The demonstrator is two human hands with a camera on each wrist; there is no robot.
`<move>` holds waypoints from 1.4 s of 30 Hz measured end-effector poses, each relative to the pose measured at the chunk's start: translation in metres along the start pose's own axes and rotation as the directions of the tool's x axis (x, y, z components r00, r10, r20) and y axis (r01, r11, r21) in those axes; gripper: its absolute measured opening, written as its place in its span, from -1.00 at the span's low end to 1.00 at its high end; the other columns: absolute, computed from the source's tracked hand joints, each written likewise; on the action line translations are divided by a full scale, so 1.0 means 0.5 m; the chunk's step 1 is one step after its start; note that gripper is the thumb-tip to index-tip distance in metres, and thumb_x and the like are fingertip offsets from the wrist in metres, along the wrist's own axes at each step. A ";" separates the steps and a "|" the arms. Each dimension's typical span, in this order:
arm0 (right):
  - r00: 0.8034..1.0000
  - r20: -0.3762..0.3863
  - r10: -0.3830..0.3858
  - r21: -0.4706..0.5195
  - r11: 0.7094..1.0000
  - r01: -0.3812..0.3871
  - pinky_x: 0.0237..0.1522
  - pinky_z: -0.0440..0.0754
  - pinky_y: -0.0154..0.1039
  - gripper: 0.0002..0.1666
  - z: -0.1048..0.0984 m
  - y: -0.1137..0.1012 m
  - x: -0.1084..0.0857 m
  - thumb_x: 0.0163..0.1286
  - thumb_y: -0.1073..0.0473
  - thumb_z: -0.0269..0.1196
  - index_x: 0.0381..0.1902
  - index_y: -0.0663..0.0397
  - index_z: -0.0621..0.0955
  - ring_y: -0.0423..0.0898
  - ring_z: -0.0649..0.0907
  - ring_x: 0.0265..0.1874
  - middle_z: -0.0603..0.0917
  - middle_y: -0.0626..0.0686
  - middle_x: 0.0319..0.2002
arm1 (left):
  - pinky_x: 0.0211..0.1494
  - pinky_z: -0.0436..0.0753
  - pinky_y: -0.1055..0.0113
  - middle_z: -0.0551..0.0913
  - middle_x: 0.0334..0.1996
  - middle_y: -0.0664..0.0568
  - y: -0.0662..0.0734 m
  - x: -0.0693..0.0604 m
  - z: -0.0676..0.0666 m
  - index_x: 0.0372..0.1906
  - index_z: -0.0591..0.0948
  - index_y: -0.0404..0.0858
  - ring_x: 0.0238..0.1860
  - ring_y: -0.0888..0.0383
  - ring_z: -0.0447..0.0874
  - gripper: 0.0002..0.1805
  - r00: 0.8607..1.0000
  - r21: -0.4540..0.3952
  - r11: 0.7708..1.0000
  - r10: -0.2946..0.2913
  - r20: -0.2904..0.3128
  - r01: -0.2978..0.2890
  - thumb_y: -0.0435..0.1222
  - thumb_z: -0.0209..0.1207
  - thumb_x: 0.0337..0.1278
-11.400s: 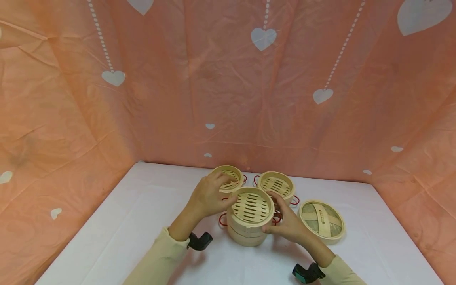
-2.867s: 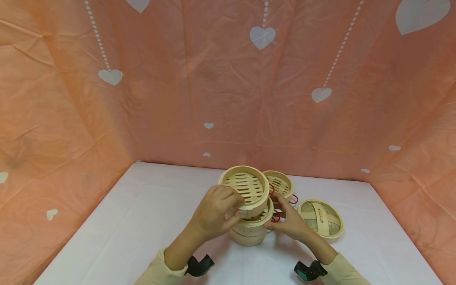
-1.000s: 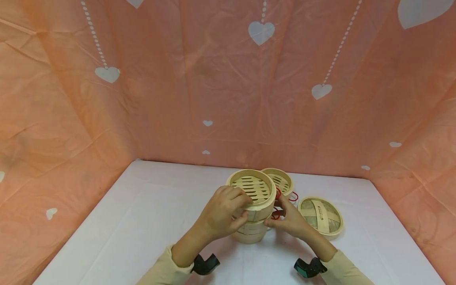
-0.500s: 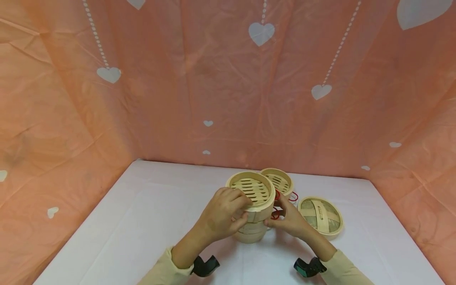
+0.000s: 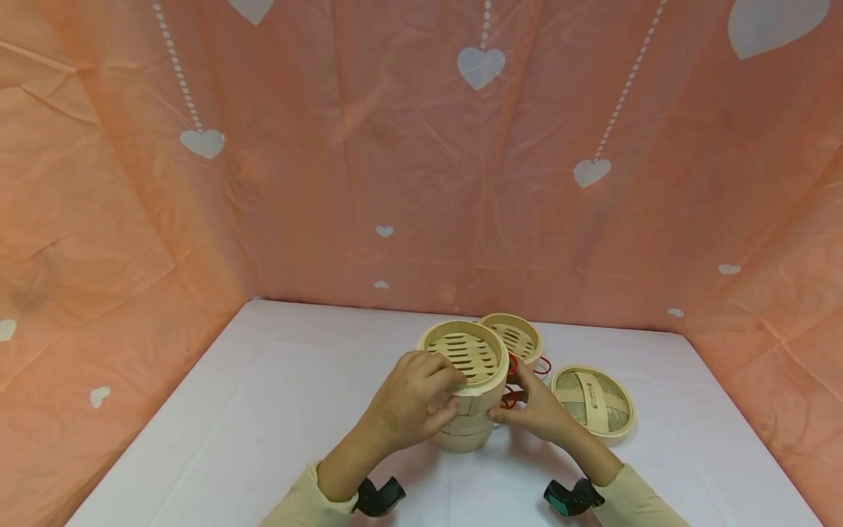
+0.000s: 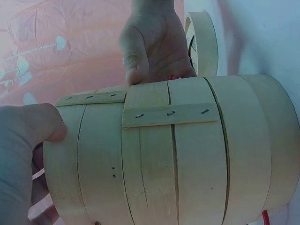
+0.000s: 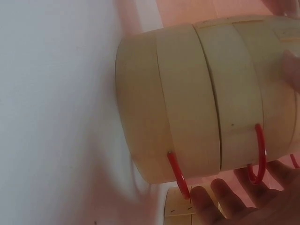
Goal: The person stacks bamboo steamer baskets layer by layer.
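A peach-orange cloth (image 5: 421, 190) printed with white hearts and dotted strings hangs behind and on both sides. It surrounds the white-covered table (image 5: 283, 395).

On the table, in front of the person, stands a stack of bamboo steamers (image 5: 481, 408), upright between the two hands. It is pale, yellowish and round, built from thin bent bands with dark seams between them; I cannot tell the exact number of tiers. The top steamer (image 5: 466, 355) faces up, showing a floor of slats with long narrow slots inside a raised rim. Just behind the stack and to its right sits another steamer (image 5: 516, 340) with the same slotted floor.

Near the right hand lies the round lid (image 5: 586, 410), its darker woven top crossed by pale bands. Small marks run along its raised strap (image 5: 596, 419), too small to read.

The left hand (image 5: 421, 399) pinches the near left wall of the top steamer, fingers over the rim and thumb outside. The right hand (image 5: 536, 406) holds the stack from the right, its grip curved to the wall with the thumb on the near side.

A dark device (image 5: 378, 498) sits at the left wrist, another (image 5: 573, 498) at the right. Red loops (image 7: 178, 176) stick out from the stack's side, and tiny metal staples (image 6: 171, 113) fasten its overlapping wooden strips.
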State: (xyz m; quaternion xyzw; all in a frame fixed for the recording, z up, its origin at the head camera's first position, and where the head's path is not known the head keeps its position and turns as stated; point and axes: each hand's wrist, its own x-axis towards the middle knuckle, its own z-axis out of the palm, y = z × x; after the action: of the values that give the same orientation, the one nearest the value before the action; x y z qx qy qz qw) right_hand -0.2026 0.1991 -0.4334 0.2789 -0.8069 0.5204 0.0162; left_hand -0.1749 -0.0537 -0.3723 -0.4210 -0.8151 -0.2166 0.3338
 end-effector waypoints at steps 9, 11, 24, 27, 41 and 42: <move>0.999 0.004 0.038 0.008 0.999 -0.038 -0.13 0.65 -0.24 0.02 -0.001 -0.001 -0.004 0.02 0.18 0.47 0.40 0.15 0.23 0.05 0.58 0.01 0.50 0.27 0.14 | 0.05 0.53 0.24 0.59 -0.27 0.18 -0.005 -0.004 0.001 -0.21 0.66 -0.04 -0.13 0.23 0.56 -0.70 1.000 -0.027 1.000 0.014 -0.011 -0.014 -0.24 0.35 -0.20; 0.999 0.002 0.045 0.001 0.999 -0.045 -0.14 0.65 -0.24 0.02 -0.002 -0.002 -0.005 0.02 0.18 0.47 0.41 0.15 0.23 0.14 0.58 0.02 0.48 0.28 0.16 | 0.07 0.53 0.23 0.59 -0.25 0.16 -0.007 -0.005 -0.002 -0.19 0.65 -0.06 -0.12 0.22 0.56 -0.67 1.000 -0.041 0.999 0.004 -0.012 -0.005 -0.20 0.37 -0.21; 0.999 -0.045 -0.007 -0.183 0.983 -0.001 0.00 0.62 -0.14 -0.04 -0.020 -0.022 -0.030 0.04 0.20 0.45 0.38 0.12 0.27 -0.02 0.56 0.09 0.55 0.17 0.14 | -0.04 0.51 0.13 0.53 -0.03 0.07 -0.032 -0.021 -0.011 0.10 0.53 -0.13 -0.03 0.14 0.48 -0.15 0.960 -0.104 0.956 -0.278 -0.017 0.275 0.13 0.40 -0.50; 0.999 -0.047 -0.003 -0.211 0.977 -0.007 -0.03 0.61 -0.15 -0.14 -0.029 -0.028 -0.038 0.09 0.22 0.40 0.34 0.10 0.32 0.09 0.56 0.09 0.57 0.13 0.12 | 0.03 0.51 0.10 0.51 0.02 0.05 -0.038 -0.024 -0.009 0.18 0.46 -0.16 0.03 0.12 0.47 -0.06 0.944 -0.110 0.939 -0.330 -0.009 0.327 0.16 0.40 -0.51; 0.985 -0.068 -0.160 -0.684 0.726 0.071 -0.01 0.55 -0.03 -0.28 -0.076 -0.043 -0.036 -0.15 0.17 0.44 0.09 0.00 0.55 -0.06 0.59 -0.03 0.64 -0.08 -0.04 | 0.04 0.63 0.14 0.46 0.20 0.01 -0.056 -0.037 0.011 0.35 0.26 -0.18 0.14 0.10 0.53 0.12 0.875 -0.258 0.837 -0.471 0.108 0.483 0.05 0.50 -0.51; 0.985 -0.068 -0.161 -0.691 0.719 0.070 -0.03 0.55 -0.05 -0.30 -0.078 -0.043 -0.034 -0.15 0.16 0.44 0.08 -0.01 0.56 -0.07 0.59 -0.05 0.64 -0.08 -0.05 | 0.04 0.63 0.15 0.46 0.20 0.01 -0.057 -0.037 0.013 0.36 0.25 -0.17 0.14 0.10 0.54 0.13 0.869 -0.275 0.825 -0.481 0.116 0.493 0.03 0.50 -0.51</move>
State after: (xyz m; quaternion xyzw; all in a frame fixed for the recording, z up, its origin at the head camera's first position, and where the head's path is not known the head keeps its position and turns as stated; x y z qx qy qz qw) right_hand -0.1886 0.2330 -0.4032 0.2701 -0.9204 0.1995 0.2001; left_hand -0.1932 -0.0754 -0.3922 -0.2487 -0.8605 -0.4049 0.1836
